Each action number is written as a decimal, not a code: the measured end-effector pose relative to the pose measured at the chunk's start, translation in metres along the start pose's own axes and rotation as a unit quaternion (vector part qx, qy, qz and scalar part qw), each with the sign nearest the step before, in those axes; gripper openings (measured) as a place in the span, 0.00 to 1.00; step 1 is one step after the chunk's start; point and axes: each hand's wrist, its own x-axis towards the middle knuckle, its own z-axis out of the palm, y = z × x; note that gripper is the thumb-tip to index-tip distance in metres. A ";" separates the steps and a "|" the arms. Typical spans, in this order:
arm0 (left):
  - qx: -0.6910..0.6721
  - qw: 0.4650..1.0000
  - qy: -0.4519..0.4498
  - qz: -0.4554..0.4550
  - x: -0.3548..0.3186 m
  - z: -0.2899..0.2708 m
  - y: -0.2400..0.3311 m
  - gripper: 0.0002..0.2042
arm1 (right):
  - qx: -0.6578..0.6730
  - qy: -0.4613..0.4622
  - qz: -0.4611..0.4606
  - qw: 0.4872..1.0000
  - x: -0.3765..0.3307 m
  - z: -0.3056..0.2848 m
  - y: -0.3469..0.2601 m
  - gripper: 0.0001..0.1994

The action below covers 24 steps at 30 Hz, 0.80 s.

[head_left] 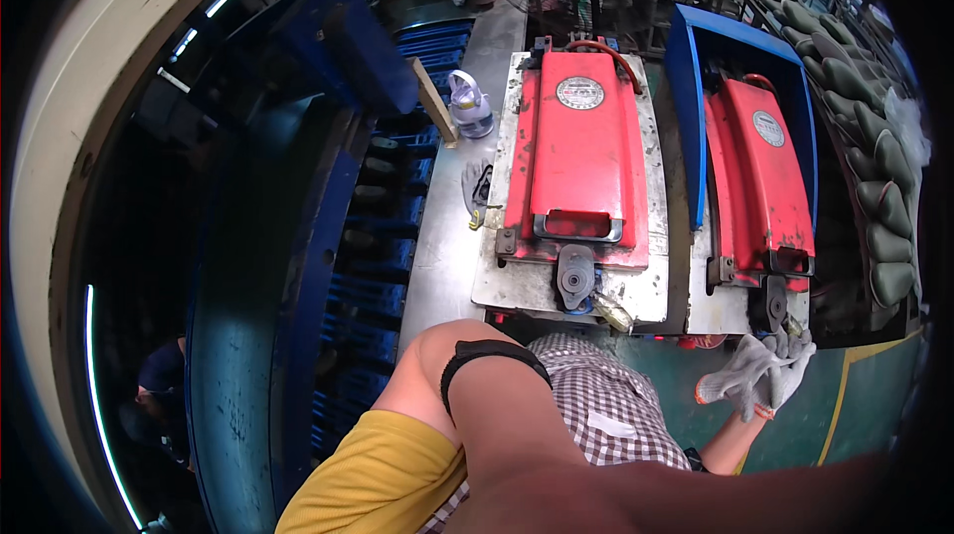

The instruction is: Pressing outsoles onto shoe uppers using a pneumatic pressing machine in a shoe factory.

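My left arm is bent, its bare forearm (507, 415) rising close to the camera with a black band at the elbow. A dark, blurred shape along the lower edge seems to be my left hand (715, 499); its fingers cannot be made out. At the lower right, my right hand (787, 377) wears a white knit glove with an orange hem. Its fingers are closed on a second, loose white glove (733, 375), which hangs to the left of it. The nearest machine is the right red press (760, 171), just beyond that hand.
A larger red press (586, 156) with a black handle stands ahead. Left of it, a metal bench (447, 256) carries a clear bottle (471, 107) and a grey glove (477, 191). A blue hood (693, 117) surrounds the right press. Green-grey moulded pieces (879, 196) fill racks at right.
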 end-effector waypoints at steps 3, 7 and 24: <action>-0.006 1.000 0.001 0.020 -0.003 -0.001 -0.004 0.04 | -0.072 0.153 -0.001 0.986 -0.012 0.049 0.011 0.17; -0.018 0.999 0.003 0.050 -0.001 -0.002 0.002 0.04 | -0.031 0.046 0.022 0.998 -0.002 0.023 0.015 0.17; -0.105 0.988 0.004 0.116 0.017 -0.023 0.001 0.06 | -0.003 0.029 0.015 0.999 0.010 -0.001 0.009 0.17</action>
